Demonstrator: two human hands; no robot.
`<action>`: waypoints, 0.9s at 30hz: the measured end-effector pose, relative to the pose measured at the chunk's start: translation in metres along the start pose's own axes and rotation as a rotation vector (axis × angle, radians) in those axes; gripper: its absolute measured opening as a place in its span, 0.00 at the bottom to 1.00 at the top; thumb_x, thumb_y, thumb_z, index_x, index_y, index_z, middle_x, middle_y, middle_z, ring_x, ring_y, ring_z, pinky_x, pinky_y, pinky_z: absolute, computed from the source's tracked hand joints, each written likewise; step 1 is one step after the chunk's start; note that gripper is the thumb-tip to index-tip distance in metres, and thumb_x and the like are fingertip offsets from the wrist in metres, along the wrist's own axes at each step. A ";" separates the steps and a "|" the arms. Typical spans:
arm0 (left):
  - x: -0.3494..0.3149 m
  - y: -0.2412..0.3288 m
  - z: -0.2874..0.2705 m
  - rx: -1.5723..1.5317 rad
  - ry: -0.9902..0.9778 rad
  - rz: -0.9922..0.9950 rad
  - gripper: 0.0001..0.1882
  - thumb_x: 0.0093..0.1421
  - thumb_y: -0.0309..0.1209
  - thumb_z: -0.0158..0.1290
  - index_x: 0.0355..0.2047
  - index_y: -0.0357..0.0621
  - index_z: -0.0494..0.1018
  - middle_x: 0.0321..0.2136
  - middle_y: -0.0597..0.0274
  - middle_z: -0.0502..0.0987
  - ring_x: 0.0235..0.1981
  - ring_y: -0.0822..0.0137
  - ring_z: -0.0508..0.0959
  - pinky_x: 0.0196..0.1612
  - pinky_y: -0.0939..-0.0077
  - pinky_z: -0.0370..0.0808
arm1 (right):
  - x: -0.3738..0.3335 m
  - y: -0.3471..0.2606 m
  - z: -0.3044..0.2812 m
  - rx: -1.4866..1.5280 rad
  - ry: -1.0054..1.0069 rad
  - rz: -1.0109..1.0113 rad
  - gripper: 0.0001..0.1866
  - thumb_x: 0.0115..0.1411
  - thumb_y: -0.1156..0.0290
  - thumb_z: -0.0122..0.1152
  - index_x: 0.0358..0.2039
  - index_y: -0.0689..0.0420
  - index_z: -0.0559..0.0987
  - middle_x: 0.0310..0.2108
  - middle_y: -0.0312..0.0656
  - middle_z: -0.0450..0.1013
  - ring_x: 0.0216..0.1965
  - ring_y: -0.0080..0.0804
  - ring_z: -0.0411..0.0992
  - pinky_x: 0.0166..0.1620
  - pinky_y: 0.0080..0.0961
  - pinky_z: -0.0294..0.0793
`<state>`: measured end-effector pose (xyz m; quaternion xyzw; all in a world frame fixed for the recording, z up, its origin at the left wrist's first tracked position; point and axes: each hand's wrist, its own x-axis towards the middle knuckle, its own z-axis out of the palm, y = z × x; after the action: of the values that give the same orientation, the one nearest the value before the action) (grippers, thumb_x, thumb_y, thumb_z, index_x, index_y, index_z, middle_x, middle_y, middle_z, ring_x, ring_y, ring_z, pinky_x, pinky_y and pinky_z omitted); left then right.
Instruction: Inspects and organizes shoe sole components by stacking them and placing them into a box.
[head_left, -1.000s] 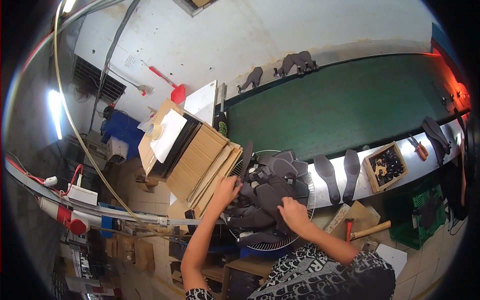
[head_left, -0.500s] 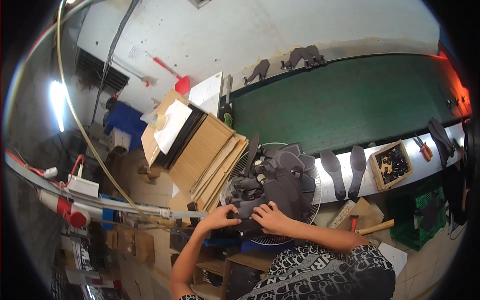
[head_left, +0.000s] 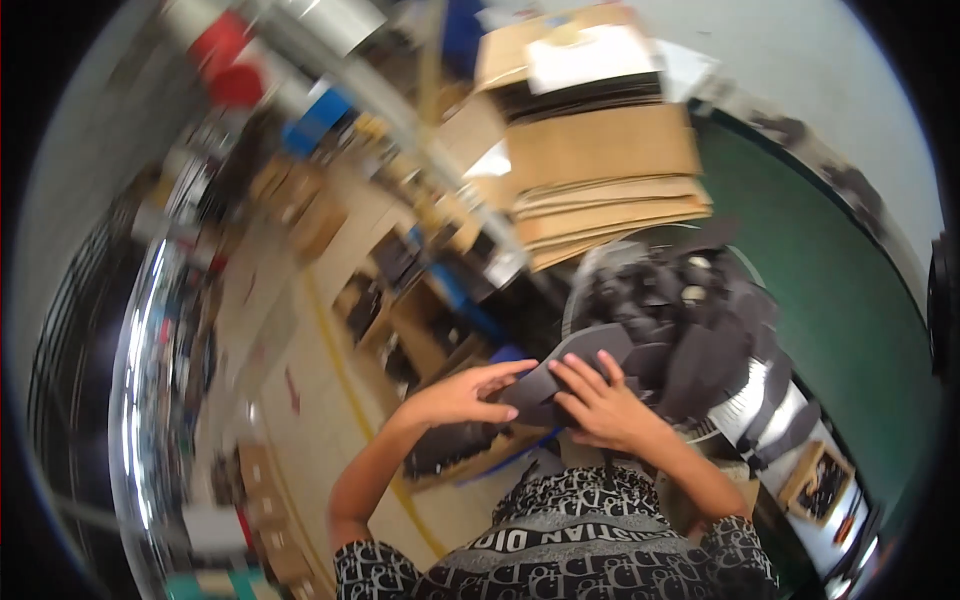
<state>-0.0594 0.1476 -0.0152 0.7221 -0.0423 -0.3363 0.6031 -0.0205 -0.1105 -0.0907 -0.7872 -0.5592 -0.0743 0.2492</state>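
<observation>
A dark grey shoe sole point(head_left: 570, 362) is held in front of me, tilted, over the near left edge of a round wire basket point(head_left: 572, 300). My left hand point(head_left: 455, 398) has its fingers and thumb around the sole's left end. Fingers of my right hand point(head_left: 608, 405) press on its near side, the thumb hidden beneath. Beyond it, a heap of similar dark soles point(head_left: 710, 345) fills the basket, with small black parts point(head_left: 640, 285) among them.
Flattened cardboard boxes point(head_left: 605, 150) are stacked behind the basket. On the right, a metal ledge holds loose soles point(head_left: 785, 435) and a wooden box of small parts point(head_left: 818, 485), beside a green belt point(head_left: 790, 215). Open cartons point(head_left: 420, 330) stand low at left.
My view has swung left, so basket and belt sit farther right. The sole has been lifted from the basket's near edge, with both hands on it.
</observation>
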 end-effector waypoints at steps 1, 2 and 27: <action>-0.015 -0.002 -0.002 -0.036 -0.023 -0.063 0.26 0.56 0.31 0.55 0.55 0.44 0.62 0.44 0.60 0.69 0.45 0.71 0.67 0.47 0.77 0.67 | 0.013 -0.003 -0.001 0.044 -0.031 -0.048 0.32 0.36 0.56 0.69 0.43 0.52 0.71 0.62 0.47 0.54 0.64 0.40 0.49 0.63 0.51 0.41; -0.032 -0.010 -0.007 0.276 -0.011 -0.052 0.25 0.56 0.34 0.54 0.53 0.42 0.63 0.42 0.62 0.68 0.43 0.72 0.67 0.44 0.77 0.68 | 0.027 -0.010 -0.001 0.017 -0.039 -0.148 0.33 0.36 0.56 0.69 0.44 0.53 0.71 0.59 0.47 0.58 0.64 0.40 0.52 0.62 0.50 0.45; -0.329 -0.480 0.003 -1.731 0.502 0.452 0.22 0.63 0.47 0.44 0.52 0.48 0.65 0.48 0.65 0.70 0.46 0.69 0.71 0.54 0.61 0.64 | 0.184 -0.282 0.379 0.959 -0.831 0.346 0.29 0.46 0.54 0.71 0.37 0.61 0.67 0.33 0.43 0.66 0.36 0.31 0.65 0.40 0.28 0.65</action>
<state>-0.4797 0.4270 -0.3039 0.0467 0.2155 0.0412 0.9745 -0.2736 0.2958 -0.2585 -0.6305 -0.4453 0.5346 0.3440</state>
